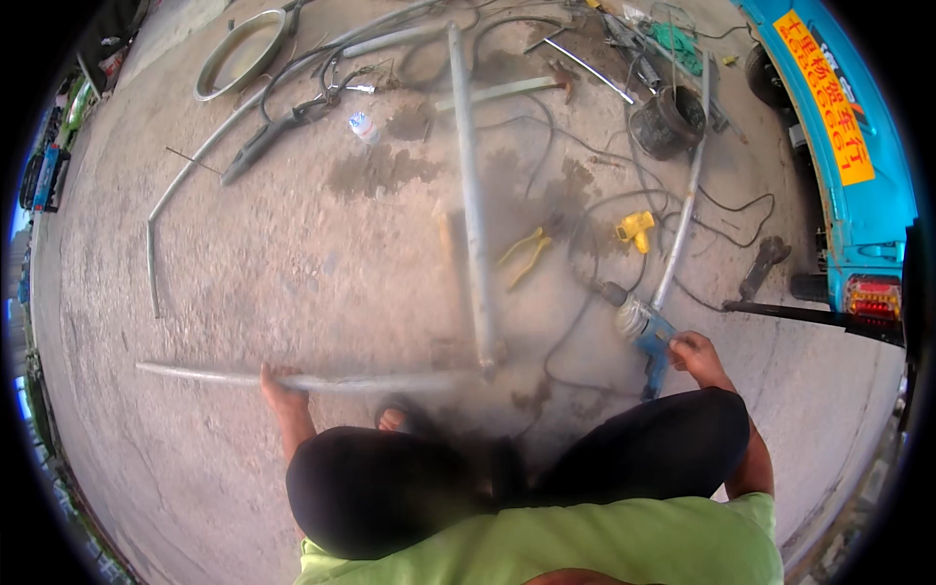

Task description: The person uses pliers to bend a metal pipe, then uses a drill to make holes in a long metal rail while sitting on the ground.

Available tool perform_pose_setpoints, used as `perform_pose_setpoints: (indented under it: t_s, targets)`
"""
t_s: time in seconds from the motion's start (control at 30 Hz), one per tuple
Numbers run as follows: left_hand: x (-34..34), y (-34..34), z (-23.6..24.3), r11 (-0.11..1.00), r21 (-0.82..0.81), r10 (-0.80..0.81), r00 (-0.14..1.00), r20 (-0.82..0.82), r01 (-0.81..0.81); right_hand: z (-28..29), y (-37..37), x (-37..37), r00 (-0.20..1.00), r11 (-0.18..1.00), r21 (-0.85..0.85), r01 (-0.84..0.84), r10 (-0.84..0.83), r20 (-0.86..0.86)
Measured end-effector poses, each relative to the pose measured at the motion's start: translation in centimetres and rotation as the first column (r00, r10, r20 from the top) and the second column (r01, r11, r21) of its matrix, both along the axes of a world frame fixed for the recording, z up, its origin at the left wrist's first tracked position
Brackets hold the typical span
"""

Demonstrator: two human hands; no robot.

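Observation:
My left hand is closed round a grey metal pipe that lies crosswise in front of my knees. The pipe's right end reaches the near end of a second grey pipe, which runs away from me along the ground. At my right knee, my right hand grips the rear of a blue power drill, whose chuck points up and to the left. Just beyond the drill lies a yellow cable socket. Yellow-handled pliers rest on the concrete right of the second pipe.
Black cables tangle across the ground, near a black bucket and another long pipe. Far left are a round basin and a bent pipe. A small bottle stands farther off. A blue vehicle borders the right.

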State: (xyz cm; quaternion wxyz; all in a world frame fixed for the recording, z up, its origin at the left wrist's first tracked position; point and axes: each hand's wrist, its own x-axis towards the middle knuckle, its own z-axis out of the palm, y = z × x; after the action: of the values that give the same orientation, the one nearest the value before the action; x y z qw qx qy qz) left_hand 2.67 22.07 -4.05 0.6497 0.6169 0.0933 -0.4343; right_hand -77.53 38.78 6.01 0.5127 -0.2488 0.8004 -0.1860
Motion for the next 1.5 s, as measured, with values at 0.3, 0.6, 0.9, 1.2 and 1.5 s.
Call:
perform_pose_setpoints:
  t_s: [0.3,0.6,0.9,1.2,1.5]
  targets:
    - [-1.4,-0.1,-0.6,0.998,0.053,-0.037,0.999,0.040,0.035,1.9,-4.3,3.5,0.983,0.998,-0.015,-0.068,0.070,0.171]
    - [1.3,0.7,-4.7,0.945,0.188,-0.316,0.890,0.329,0.267,-1.7,-0.5,3.1,0.988,0.994,-0.044,-0.096,0.100,0.119]
    - [10.0,2.3,-11.8,0.803,0.309,-0.594,0.651,0.472,0.509,-2.4,1.1,1.4,0.975,0.976,-0.182,0.121,-0.082,0.207]
    - [6.1,0.8,0.3,0.704,0.621,-0.605,0.749,0.270,0.344,-0.8,0.2,-0.1,0.997,0.988,-0.156,0.000,-0.013,-0.082]
    - [-10.2,-7.8,14.2,0.622,0.461,-0.778,0.439,0.449,0.633,-3.4,1.8,-0.2,0.974,0.887,-0.402,0.226,-0.213,0.078]
